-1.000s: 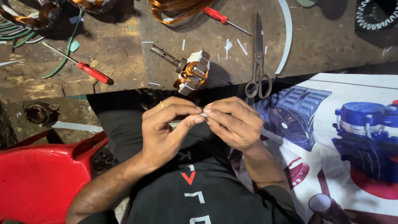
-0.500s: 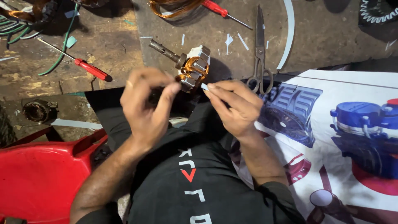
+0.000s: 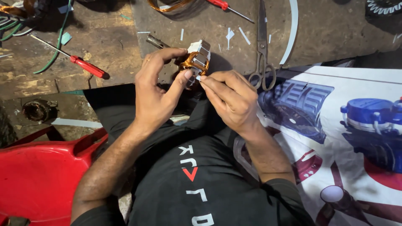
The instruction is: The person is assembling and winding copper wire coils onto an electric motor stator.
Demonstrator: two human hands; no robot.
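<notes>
Gripping a small motor armature (image 3: 196, 62) at the near edge of the workbench (image 3: 326, 29), the left hand (image 3: 157, 90) has thumb and fingers curled around its copper windings and grey slotted core, shaft end pointing up-left. Right hand (image 3: 230, 98) meets it from the other side — fingertips pinched together on a small pale sliver pressed against the core; what the sliver is cannot be told. Judgement: armature is dense for its size, rigid at the steel core, but the copper wire is thin and easily nicked, so best held by core faces or shaft, not by the coil. Bench surface is dark, worn and gritty, littered with white paper-like strips. On it: scissors (image 3: 262, 46) just right of the hands, a red-handled screwdriver (image 3: 86, 66) to the left, another at the top edge (image 3: 224, 6), green wires far left. Red plastic chair (image 3: 39, 175) lower left — a printed banner (image 3: 368, 138) covers the lower right.
</notes>
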